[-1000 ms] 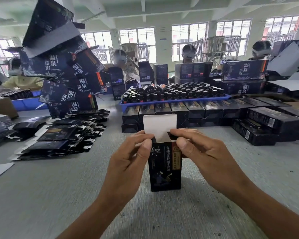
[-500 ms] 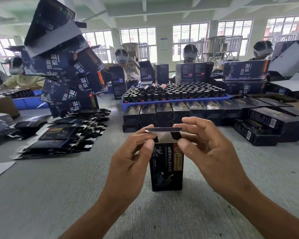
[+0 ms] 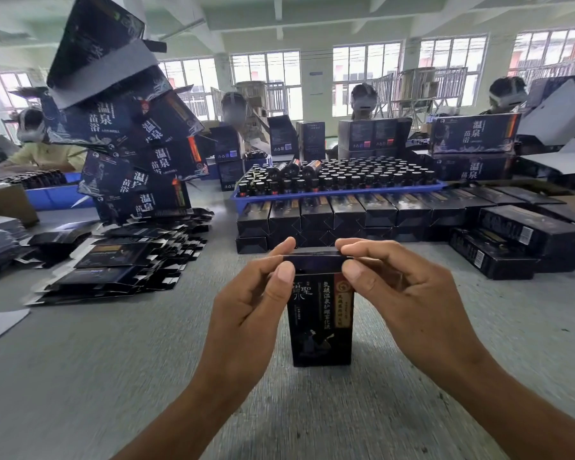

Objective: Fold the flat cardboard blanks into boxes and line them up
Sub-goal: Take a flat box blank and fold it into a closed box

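A small dark box (image 3: 321,327) with printed characters stands upright on the grey table (image 3: 80,376) in front of me. My left hand (image 3: 253,300) pinches its top left corner between thumb and fingers. My right hand (image 3: 402,293) pinches the top right corner the same way. The top flap lies folded down flat over the opening. Behind it, a row of finished dark boxes (image 3: 346,220) lies lined up. A fanned pile of flat blanks (image 3: 113,260) sits at the left.
A blue tray (image 3: 329,192) full of dark bottles rests on the lined-up boxes. More dark boxes (image 3: 518,240) lie at the right. A tall leaning stack of large printed cartons (image 3: 130,144) rises at the left. Several people work at the far side.
The white top flap, upright a second ago, has been folded forward and down onto the box. Both hands rose to the top corners.
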### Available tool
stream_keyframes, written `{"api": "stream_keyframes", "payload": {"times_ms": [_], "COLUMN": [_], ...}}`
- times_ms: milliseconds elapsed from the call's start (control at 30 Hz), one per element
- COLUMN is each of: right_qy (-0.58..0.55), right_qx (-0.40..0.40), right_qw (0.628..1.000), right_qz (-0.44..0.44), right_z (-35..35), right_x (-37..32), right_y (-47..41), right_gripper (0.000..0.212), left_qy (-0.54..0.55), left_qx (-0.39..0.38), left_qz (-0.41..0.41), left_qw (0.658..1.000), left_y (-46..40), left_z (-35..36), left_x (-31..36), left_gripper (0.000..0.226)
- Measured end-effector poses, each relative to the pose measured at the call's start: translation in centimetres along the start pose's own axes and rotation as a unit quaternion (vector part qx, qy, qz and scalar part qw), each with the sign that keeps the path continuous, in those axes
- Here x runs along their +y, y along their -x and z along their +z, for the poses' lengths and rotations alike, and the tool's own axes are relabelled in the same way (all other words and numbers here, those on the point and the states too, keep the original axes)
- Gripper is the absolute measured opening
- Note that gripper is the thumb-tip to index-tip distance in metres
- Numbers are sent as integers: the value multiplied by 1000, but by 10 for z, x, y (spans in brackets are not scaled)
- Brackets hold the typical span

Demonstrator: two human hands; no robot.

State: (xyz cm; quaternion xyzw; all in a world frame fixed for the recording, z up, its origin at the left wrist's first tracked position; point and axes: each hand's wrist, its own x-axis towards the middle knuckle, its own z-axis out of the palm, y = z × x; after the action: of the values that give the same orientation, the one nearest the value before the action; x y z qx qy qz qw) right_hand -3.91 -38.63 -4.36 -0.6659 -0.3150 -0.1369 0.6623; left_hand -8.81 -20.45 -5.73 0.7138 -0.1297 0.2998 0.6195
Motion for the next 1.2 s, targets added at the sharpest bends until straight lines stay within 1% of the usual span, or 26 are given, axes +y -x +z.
{"api": "stream_keyframes", "payload": {"times_ms": [167,233,300,433,500,600,667,733,833,900,933,1000,1067,1133,1200], "right_qy": [6,14,31,65,82,94,101,107,132,174,204,261,304,356,417], "right_qx": [0,-3,-7,-12,-8,-3,-4,-7,-10,-14,-21,-53,-94,-131,-146], "right_qw": [1000,1000,999,998,996,995,994,993,990,984,978,964,948,925,894], "right_qz": [-2,-6,-13,-24,-33,-41,-41,-39,-43,-45,-39,-14,1,-24,-70], "right_z": [-1,-1,-2,-3,-2,-2,-2,-2,-5,-6,-6,-2,5,13,17], "right_x": [0,1,3,7,7,9,11,13,18,21,22,25,29,32,37], "right_y": [1,1,1,1,1,0,-1,-1,-1,0,1,3,7,11,14], "right_gripper": [20,20,19,14,19,24,24,21,19,29,39,63,77,76,68], "left_qy": [21,18,-23,-88,-113,-174,-200,-215,-231,-207,-195,-179,-135,-71,-38], "left_qx": [29,23,14,0,-5,-9,-14,-22,-52,-63,-54,-5,50,90,100], "left_qz": [6,18,33,59,77,129,146,153,116,76,64,42,3,-42,-68], "left_qw": [999,999,999,994,991,976,969,964,965,973,977,983,990,992,992], "left_y": [-1,-2,-2,-2,-4,-6,-7,-7,-5,-4,-4,-6,-10,-13,-15], "left_z": [3,2,0,-6,-8,-12,-14,-15,-15,-14,-13,-13,-13,-13,-13], "left_x": [-1,-1,-2,-5,-7,-10,-12,-14,-18,-21,-22,-24,-26,-27,-31], "left_gripper": [20,20,28,28,25,27,27,27,37,38,36,37,38,34,31]}}
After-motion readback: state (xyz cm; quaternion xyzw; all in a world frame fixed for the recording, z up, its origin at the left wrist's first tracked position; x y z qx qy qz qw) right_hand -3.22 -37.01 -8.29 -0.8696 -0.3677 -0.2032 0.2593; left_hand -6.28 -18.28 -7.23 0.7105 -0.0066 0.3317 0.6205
